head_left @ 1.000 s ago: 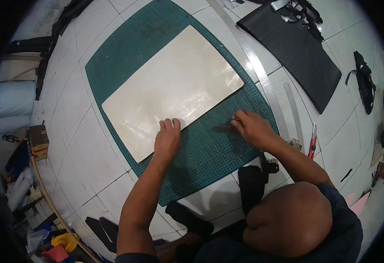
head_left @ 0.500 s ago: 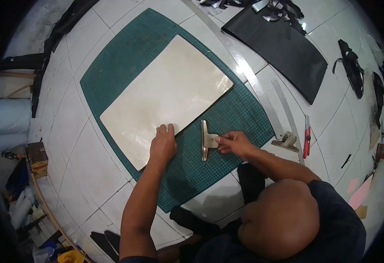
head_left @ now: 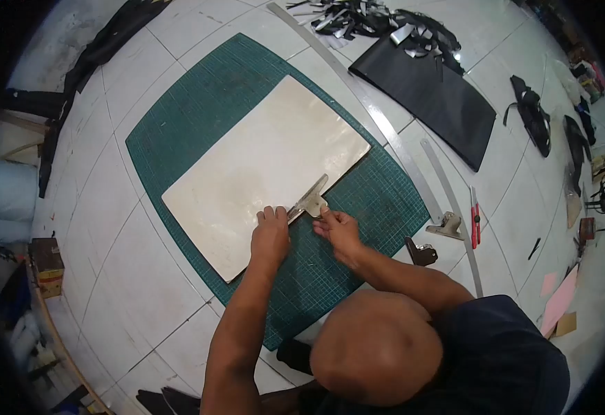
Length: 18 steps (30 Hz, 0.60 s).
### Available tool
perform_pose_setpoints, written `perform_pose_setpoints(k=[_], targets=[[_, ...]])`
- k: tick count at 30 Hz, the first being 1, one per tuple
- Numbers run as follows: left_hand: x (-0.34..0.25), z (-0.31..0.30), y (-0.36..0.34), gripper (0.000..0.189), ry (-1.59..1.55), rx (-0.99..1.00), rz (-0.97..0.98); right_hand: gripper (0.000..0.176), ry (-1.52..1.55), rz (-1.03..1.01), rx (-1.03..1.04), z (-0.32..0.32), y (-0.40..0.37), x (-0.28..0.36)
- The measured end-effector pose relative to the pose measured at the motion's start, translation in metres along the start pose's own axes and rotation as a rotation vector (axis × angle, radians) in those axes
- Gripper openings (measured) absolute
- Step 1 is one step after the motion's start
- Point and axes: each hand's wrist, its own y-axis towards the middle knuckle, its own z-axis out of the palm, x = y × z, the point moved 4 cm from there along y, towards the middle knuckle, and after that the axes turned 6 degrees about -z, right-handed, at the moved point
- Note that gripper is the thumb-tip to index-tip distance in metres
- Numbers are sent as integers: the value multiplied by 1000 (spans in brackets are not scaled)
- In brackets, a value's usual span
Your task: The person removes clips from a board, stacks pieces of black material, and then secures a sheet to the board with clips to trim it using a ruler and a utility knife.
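A large cream-coloured sheet (head_left: 261,159), stiff and flat-looking, lies slantwise on a green cutting mat (head_left: 199,90). My left hand (head_left: 271,238) grips its near edge, the fingers laid over the top and the thumb hidden. Just right of it, my right hand (head_left: 337,232) pinches the handles of a wide metal bulldog clip (head_left: 311,202). The clip's long jaw lies along the same near edge of the sheet, overlapping it in this view, with one end close to my left fingertips.
Right of the mat are a metal clip (head_left: 446,227), a dark clip (head_left: 421,252), a red cutter knife (head_left: 475,221) and a steel ruler (head_left: 448,187). A longer ruler (head_left: 375,114) runs along the mat. Folded black material (head_left: 427,104) lies beyond, with dark scraps (head_left: 351,17) at the back.
My right hand has brought the bulldog clip left and turned it, from over the mat to the sheet's near edge. My left hand stays on that edge. The dark clip has come into view.
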Motion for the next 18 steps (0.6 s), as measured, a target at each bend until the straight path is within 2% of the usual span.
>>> perform_pose_setpoints(k=[3, 6, 9, 11, 13, 15, 17, 18], targets=[[3, 6, 1, 47, 1, -28, -7, 56, -30, -53, -29, 9, -6, -2], [6, 14, 2, 48, 22, -69, 2, 58, -84, 38, 112, 1, 2, 5], [6, 18, 0, 49, 14, -96, -3, 57, -547, 79, 190, -28, -26, 53], [5, 16, -2, 48, -10, -63, -18, 56, -1022, -256, 227, -73, -44, 87], [5, 7, -5, 46, -32, -39, -41, 65, -1349, -604, 70, -136, -62, 104], [4, -14, -10, 40, -112, -13, -72, 69, -1656, -670, -116, -186, -84, 111], [12, -23, -4, 40, -193, -36, -126, 66, -1668, -464, -161, -224, -104, 103], [23, -25, 6, 42, -235, -80, -162, 61, -1588, -591, -80, -240, -108, 96]])
